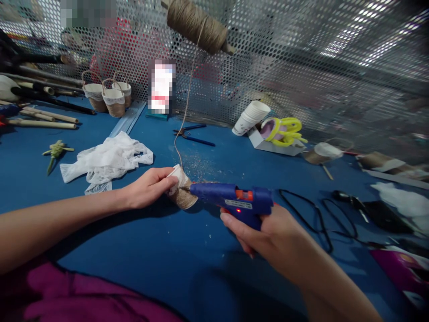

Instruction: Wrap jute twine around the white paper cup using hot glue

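Observation:
My left hand (149, 186) is closed on a small paper cup (182, 190) lying on its side on the blue table (140, 250); the cup is partly wrapped in brown twine. A strand of twine (187, 103) runs up from the cup to a twine spool (196, 24) hanging at the top. My right hand (268, 235) grips a blue hot glue gun (234, 201) whose red light is on. Its nozzle touches the cup's side.
White lace fabric (107, 158) lies left of the cup. Three small twine baskets (107, 96) stand by the perforated metal screen (301, 67). Blue pliers (191, 134), stacked paper cups (250, 117), yellow pipe cleaners (286, 130), a black cord (311, 219) and bamboo sticks (40, 118) lie around.

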A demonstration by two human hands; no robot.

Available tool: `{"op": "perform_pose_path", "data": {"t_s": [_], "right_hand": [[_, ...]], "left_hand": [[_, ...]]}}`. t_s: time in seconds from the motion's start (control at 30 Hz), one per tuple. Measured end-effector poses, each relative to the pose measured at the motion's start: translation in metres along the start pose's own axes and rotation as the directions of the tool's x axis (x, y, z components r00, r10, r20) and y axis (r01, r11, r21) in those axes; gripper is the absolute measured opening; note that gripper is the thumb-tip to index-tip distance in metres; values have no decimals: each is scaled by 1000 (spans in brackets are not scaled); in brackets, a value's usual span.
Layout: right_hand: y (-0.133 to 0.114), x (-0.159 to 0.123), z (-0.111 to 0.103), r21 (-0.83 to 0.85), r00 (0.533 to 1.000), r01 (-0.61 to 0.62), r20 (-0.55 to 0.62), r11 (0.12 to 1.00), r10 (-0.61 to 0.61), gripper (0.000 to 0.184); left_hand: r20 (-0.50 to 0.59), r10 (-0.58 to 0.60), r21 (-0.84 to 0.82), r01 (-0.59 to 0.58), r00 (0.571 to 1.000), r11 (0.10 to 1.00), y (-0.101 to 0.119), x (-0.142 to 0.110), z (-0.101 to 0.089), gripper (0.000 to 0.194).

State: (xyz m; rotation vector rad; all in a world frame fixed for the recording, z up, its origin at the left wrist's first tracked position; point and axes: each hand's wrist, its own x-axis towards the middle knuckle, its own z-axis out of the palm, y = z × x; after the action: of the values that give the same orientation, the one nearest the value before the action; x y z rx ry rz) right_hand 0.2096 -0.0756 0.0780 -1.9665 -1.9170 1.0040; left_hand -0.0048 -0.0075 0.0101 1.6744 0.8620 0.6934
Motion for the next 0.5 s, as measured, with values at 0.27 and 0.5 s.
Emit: {"op": "perform_pose_path", "data": {"t_s": [0.27, 0.5], "right_hand": [[2, 10, -7, 75, 1000, -11, 25, 997, 9, 29], [4, 14, -6, 121, 998, 41, 36, 992, -45, 29]], "left_hand": [[-15, 8, 9, -8, 1000, 1000, -3, -1, 0, 28], [-6, 17, 29, -16, 1000, 999, -6, -2, 0, 27]]}}
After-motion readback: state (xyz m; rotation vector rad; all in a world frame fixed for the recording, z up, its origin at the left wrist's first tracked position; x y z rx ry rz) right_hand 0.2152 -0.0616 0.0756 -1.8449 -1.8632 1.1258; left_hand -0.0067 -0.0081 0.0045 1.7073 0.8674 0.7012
